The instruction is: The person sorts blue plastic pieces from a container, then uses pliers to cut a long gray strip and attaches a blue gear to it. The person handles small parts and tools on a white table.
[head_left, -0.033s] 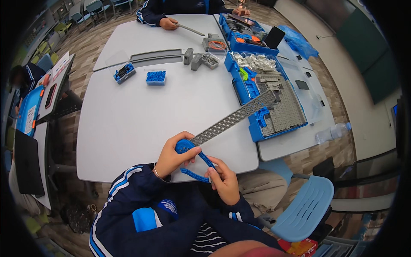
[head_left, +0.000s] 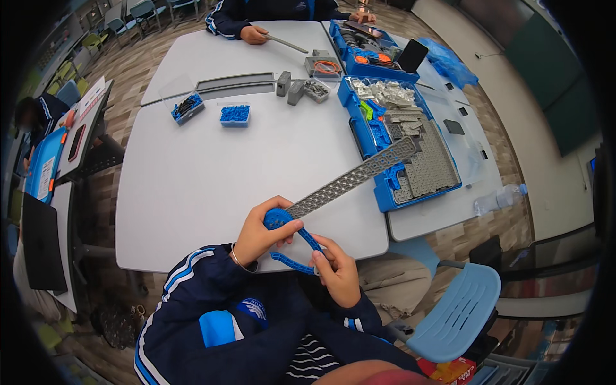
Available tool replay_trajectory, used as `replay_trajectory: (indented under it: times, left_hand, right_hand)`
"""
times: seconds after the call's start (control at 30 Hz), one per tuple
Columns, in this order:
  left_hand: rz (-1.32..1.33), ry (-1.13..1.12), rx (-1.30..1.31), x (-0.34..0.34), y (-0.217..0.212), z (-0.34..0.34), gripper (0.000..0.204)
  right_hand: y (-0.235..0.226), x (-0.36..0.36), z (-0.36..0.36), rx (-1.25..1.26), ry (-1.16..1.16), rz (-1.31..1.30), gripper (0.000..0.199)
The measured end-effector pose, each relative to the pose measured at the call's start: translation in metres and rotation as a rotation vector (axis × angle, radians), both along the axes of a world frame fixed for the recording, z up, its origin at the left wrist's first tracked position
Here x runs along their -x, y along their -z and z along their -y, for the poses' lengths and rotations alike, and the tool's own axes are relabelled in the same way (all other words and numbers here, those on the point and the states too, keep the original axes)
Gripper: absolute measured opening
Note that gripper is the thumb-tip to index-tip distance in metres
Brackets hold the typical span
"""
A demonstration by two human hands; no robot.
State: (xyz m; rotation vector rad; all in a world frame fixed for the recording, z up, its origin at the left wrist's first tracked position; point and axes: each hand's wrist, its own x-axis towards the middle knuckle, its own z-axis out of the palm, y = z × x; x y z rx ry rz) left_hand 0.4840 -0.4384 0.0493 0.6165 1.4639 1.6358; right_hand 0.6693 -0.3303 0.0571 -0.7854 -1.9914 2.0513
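Observation:
My left hand is closed around the rounded end of a blue plastic claw-shaped piece. From that end a long grey perforated beam slants up to the right, its far tip over a blue parts case. The claw piece has two curved arms that point toward my body. With thumb and fingers my right hand pinches the lower part of the claw's right arm. Both hands are just at the table's near edge. My left fingers hide how beam and claw are joined.
On the white table stand clear boxes of blue pins and of dark and blue pins. Grey blocks and another blue case lie farther back. Across the table a person's hand holds a grey strip. A blue chair is at my right.

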Motion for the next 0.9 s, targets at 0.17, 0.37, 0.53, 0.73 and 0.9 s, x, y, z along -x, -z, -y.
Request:
replay_trajectory:
  times: [0.17,0.37,0.53,0.73,0.9]
  left_hand:
    - [-0.105,-0.006,-0.014,0.003,0.003,-0.004,0.028]
    - [-0.295,0.024,0.031,-0.004,0.003,-0.005,0.023]
    - [-0.149,0.031,-0.065,-0.010,0.000,-0.005,0.023]
    - [-0.008,0.058,-0.082,0.001,0.001,-0.002,0.030]
    - [-0.038,0.069,-0.078,0.005,0.001,0.006,0.029]
  right_hand:
    - [-0.008,0.005,0.000,-0.142,0.053,-0.026,0.032]
    - [-0.017,-0.001,-0.008,-0.216,0.013,0.003,0.031]
    - [-0.023,-0.011,-0.015,-0.181,0.050,0.025,0.031]
    - [-0.022,-0.002,-0.007,-0.163,0.050,0.048,0.032]
    - [-0.014,-0.001,-0.002,-0.180,0.002,0.000,0.031]
